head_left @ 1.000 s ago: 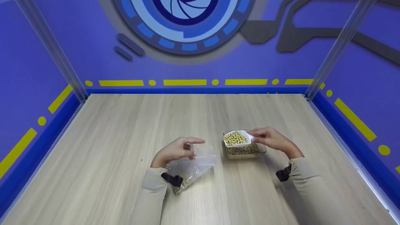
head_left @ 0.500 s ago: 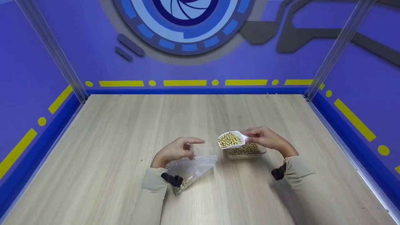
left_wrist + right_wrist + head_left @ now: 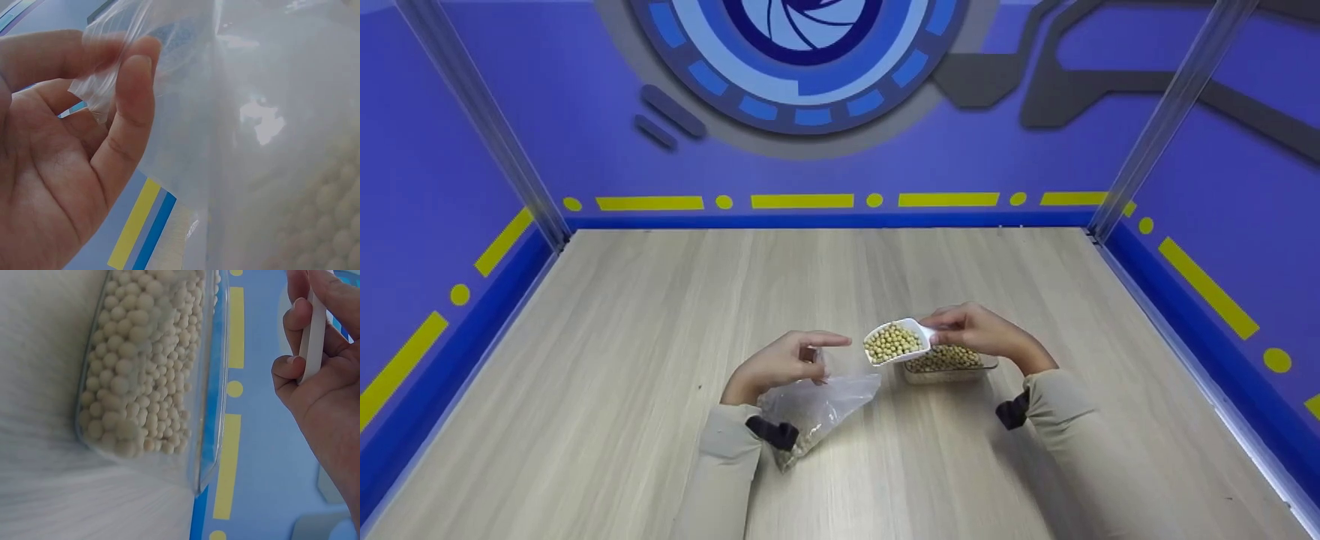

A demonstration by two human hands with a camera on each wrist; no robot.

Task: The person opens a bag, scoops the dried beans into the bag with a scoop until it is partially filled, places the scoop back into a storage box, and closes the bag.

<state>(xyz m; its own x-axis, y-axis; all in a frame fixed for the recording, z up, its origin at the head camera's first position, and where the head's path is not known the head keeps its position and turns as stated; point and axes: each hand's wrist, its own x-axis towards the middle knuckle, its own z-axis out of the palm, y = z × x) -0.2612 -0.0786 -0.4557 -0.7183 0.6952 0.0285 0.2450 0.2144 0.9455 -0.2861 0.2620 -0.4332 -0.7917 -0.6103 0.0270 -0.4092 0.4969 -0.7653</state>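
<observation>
My left hand (image 3: 780,362) pinches the rim of a clear zip bag (image 3: 840,397) between thumb and fingers. In the left wrist view round pale beans (image 3: 326,225) show through the bag's plastic at lower right. My right hand (image 3: 986,335) grips the handle of a white scoop (image 3: 913,351) heaped with yellowish soybeans (image 3: 892,342). The scoop is held in the air between the bag's mouth and a clear container (image 3: 949,375), partly over the container's left edge. In the right wrist view the fingers curl round the white handle (image 3: 315,340), and beans (image 3: 140,354) fill much of the container.
The container and the bag stand on a wood-grain table (image 3: 697,300). Blue-purple panels (image 3: 840,172) with yellow marks enclose its back and sides. A small dark speck (image 3: 699,387) lies left of the left hand.
My right hand has carried the full scoop leftward from above the container toward the bag. The left hand and the bag have stayed nearly still.
</observation>
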